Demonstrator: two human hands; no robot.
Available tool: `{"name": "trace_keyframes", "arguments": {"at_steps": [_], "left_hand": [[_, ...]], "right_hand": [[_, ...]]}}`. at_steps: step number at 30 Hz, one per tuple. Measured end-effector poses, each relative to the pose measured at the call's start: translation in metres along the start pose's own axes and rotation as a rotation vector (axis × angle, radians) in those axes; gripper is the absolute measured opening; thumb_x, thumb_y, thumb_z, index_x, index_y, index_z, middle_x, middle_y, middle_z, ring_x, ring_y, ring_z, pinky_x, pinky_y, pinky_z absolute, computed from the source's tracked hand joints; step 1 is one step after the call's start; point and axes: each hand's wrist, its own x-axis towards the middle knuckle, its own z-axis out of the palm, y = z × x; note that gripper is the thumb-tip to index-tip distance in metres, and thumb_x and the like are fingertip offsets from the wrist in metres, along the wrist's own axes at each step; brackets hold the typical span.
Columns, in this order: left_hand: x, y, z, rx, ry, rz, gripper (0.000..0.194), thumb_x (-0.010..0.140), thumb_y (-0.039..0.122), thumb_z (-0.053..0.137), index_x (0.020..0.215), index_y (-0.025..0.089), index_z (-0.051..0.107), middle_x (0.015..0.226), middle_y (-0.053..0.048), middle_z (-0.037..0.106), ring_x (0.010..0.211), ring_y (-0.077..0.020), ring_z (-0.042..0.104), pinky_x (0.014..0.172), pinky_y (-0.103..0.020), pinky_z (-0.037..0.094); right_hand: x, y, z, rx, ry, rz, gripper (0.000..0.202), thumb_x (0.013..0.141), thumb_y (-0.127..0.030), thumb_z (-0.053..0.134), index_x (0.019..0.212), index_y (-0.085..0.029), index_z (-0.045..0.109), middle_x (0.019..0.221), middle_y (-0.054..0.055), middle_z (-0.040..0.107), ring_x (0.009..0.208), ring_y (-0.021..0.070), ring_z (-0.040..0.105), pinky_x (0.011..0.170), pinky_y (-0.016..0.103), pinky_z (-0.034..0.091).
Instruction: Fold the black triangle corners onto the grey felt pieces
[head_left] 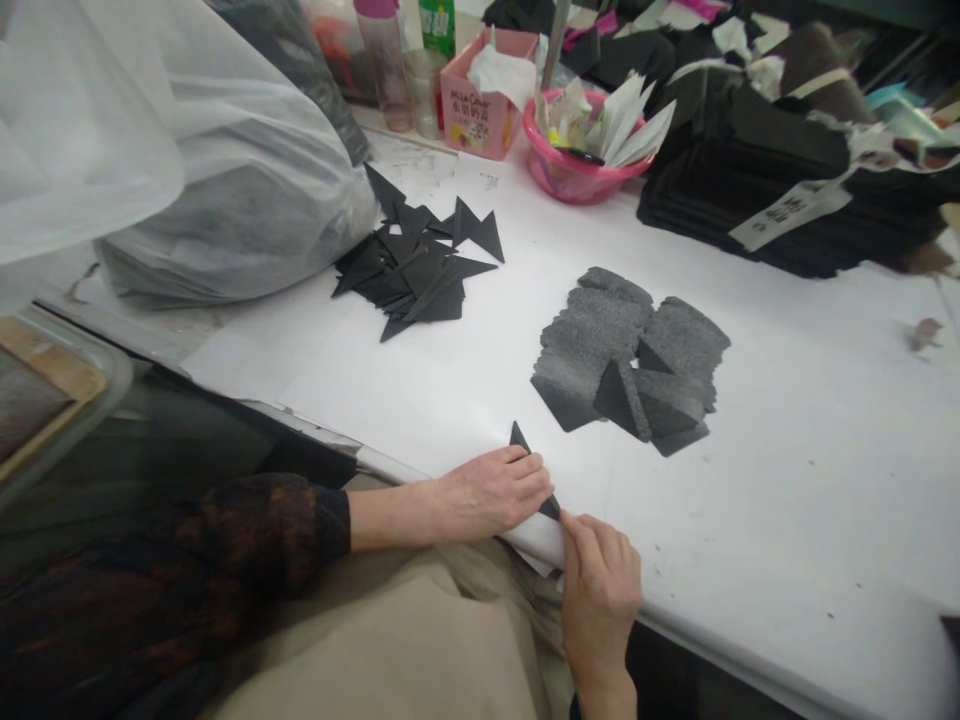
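The work is judged to be partway through, with one dark triangle (520, 438) in hand at the near edge of the worktop (795, 450). The left grip (491, 492) lies over the middle of this triangle with its fingers bent down on it; whether they close around it or only press cannot be told. The right grip (604, 570), just beside the left, pinches the near tip between thumb and forefinger. Beyond the grips and to the right, two overlapping rows of dark pieces lie on the worktop: a left row (596, 330) and a right row (688, 340). A narrow-edged piece (621, 400) lies askew across their near ends. Their regular overlap suggests an ordered batch, probably the portion already handled. Beyond the grips and to the left, next to a plastic bag (247, 190), a loose heap (424, 280) of dark triangles points in mixed directions; it is probably the portion left to handle, although the view does not confirm which group is finished. The heap holds many pieces, but overlap prevents a count. Neither grip touches the rows or the heap.
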Motion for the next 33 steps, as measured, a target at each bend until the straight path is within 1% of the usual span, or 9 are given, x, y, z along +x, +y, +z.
{"name": "trace_keyframes", "arguments": {"at_steps": [3, 9, 13, 16, 19, 25, 29, 33], "left_hand": [[0.0022, 0.0018, 0.0010, -0.016, -0.009, 0.018, 0.017, 0.099, 0.014, 0.041, 0.100, 0.011, 0.058, 0.102, -0.008, 0.060, 0.103, -0.0208, 0.054, 0.086, -0.034, 0.044], [0.0004, 0.0080, 0.0031, -0.012, 0.033, 0.002, 0.017, 0.100, 0.016, 0.041, 0.106, 0.013, 0.057, 0.101, -0.009, 0.060, 0.104, -0.0218, 0.055, 0.083, -0.035, 0.044], [0.0001, 0.0099, 0.0033, -0.010, 0.032, -0.007, 0.017, 0.100, 0.017, 0.042, 0.107, 0.013, 0.057, 0.102, -0.009, 0.060, 0.105, -0.0220, 0.054, 0.083, -0.035, 0.044], [0.0004, 0.0097, 0.0036, -0.007, 0.038, -0.004, 0.016, 0.099, 0.017, 0.044, 0.107, 0.013, 0.057, 0.104, -0.010, 0.061, 0.104, -0.0219, 0.055, 0.083, -0.035, 0.045], [0.0009, 0.0090, 0.0030, -0.010, 0.054, 0.000, 0.015, 0.099, 0.017, 0.045, 0.106, 0.013, 0.057, 0.103, -0.010, 0.061, 0.102, -0.0216, 0.055, 0.082, -0.035, 0.045], [0.0033, 0.0063, -0.0020, -0.067, 0.003, 0.014, 0.017, 0.100, 0.014, 0.041, 0.105, 0.012, 0.057, 0.100, -0.008, 0.060, 0.099, -0.0193, 0.055, 0.084, -0.033, 0.044], [0.0037, 0.0052, 0.0001, -0.085, 0.015, 0.020, 0.014, 0.099, 0.016, 0.044, 0.105, 0.014, 0.057, 0.095, -0.006, 0.060, 0.096, -0.0182, 0.055, 0.083, -0.032, 0.043], [0.0031, 0.0061, 0.0020, -0.088, 0.025, 0.028, 0.014, 0.099, 0.018, 0.044, 0.105, 0.015, 0.057, 0.096, -0.006, 0.060, 0.096, -0.0185, 0.055, 0.082, -0.032, 0.043]], "right_hand": [[-0.0010, -0.0004, 0.0012, -0.026, 0.018, -0.003, 0.017, 0.092, -0.018, 0.055, 0.104, -0.020, 0.066, 0.092, 0.005, 0.064, 0.086, 0.0177, 0.052, 0.078, 0.033, 0.039], [-0.0025, -0.0022, -0.0001, -0.027, 0.027, 0.010, 0.018, 0.093, -0.019, 0.054, 0.105, -0.021, 0.066, 0.093, 0.005, 0.066, 0.086, 0.0171, 0.053, 0.080, 0.033, 0.040], [-0.0034, -0.0014, -0.0001, 0.041, 0.052, 0.089, 0.013, 0.092, -0.024, 0.056, 0.100, -0.020, 0.065, 0.090, 0.003, 0.066, 0.085, 0.0158, 0.055, 0.081, 0.031, 0.041], [-0.0037, -0.0005, 0.0003, 0.086, 0.057, 0.137, 0.015, 0.092, -0.027, 0.057, 0.102, -0.019, 0.064, 0.090, 0.003, 0.066, 0.084, 0.0149, 0.056, 0.081, 0.030, 0.042], [-0.0043, 0.0003, -0.0001, 0.078, 0.046, 0.115, 0.015, 0.091, -0.025, 0.059, 0.103, -0.020, 0.065, 0.090, 0.003, 0.065, 0.085, 0.0151, 0.056, 0.081, 0.030, 0.042], [-0.0046, 0.0006, -0.0032, 0.029, 0.038, 0.064, 0.014, 0.089, -0.020, 0.060, 0.102, -0.020, 0.067, 0.087, 0.003, 0.063, 0.083, 0.0148, 0.054, 0.077, 0.029, 0.042], [-0.0036, 0.0014, -0.0045, -0.002, 0.017, 0.026, 0.015, 0.089, -0.020, 0.060, 0.102, -0.020, 0.067, 0.087, 0.004, 0.063, 0.083, 0.0151, 0.054, 0.076, 0.029, 0.041], [-0.0032, 0.0027, -0.0044, -0.028, 0.011, 0.001, 0.016, 0.089, -0.018, 0.060, 0.103, -0.020, 0.067, 0.088, 0.004, 0.063, 0.082, 0.0153, 0.053, 0.074, 0.030, 0.041]]}}
